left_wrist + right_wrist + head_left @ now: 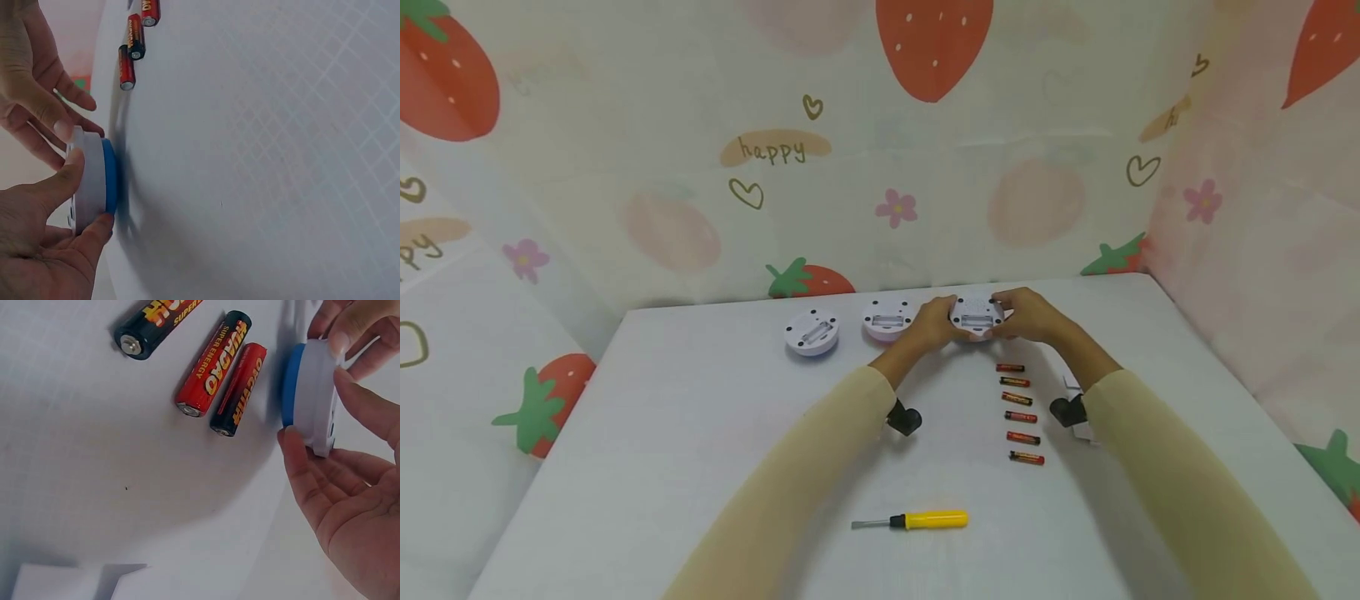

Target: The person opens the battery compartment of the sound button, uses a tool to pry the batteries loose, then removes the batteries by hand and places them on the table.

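Note:
Near the table's back edge, both hands hold a round white battery device [977, 310], its underside with small dark feet and a battery slot facing up. A blue face [111, 178] shows on its lower side, close over the table. My left hand [936, 325] grips its left side, with the thumb on the white casing and fingers at the blue rim. From the right side, my right hand [1028, 315] pinches it between thumb and fingers. Two similar round devices, a left one [812, 332] and a middle one [887, 320], lie slots up to the left.
Several red-and-black batteries [1020, 417] lie in a column in front of the held device. A yellow-handled screwdriver [936, 520] rests nearer the front. Small white pieces [1082, 432] lie partly hidden beneath the right forearm. A patterned cloth wall [850, 225] stands behind the table.

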`<state>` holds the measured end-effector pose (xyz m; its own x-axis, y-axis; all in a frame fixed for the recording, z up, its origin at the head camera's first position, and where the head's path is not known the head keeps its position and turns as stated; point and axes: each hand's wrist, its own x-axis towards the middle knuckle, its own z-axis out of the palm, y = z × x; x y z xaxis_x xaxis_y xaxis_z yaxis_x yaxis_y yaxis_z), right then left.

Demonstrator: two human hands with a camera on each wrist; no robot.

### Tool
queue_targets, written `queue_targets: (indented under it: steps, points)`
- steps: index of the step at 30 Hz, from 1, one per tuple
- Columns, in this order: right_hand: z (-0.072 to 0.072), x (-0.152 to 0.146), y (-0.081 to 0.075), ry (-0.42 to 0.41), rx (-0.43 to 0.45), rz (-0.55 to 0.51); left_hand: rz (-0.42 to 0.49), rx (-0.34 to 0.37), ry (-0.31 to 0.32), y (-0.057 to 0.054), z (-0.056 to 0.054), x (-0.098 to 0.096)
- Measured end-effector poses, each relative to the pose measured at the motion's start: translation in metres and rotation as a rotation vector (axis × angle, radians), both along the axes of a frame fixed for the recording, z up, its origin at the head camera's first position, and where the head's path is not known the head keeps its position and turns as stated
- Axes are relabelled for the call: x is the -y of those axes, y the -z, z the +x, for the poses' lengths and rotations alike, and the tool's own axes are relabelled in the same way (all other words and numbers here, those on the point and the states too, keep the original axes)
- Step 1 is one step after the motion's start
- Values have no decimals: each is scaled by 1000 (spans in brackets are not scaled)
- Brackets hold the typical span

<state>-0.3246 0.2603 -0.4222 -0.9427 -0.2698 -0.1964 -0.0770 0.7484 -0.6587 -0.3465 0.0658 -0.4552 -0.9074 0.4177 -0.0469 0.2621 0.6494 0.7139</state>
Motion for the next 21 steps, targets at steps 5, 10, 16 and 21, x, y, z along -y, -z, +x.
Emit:
queue_targets:
  steps: [5,10,16,21]
  points:
    - [0,0,1,8,8,11,-22,7,-28,-4,5,-2]
    - [1,-1,3,13,24,-4,-46,37,-44,-8,8,-3]
    - [2,-2,2,7,16,-18,-50,24,-31,-11,5,-1]
    - [2,-4,2,6,27,-15,-62,12,-4,-16,4,5]
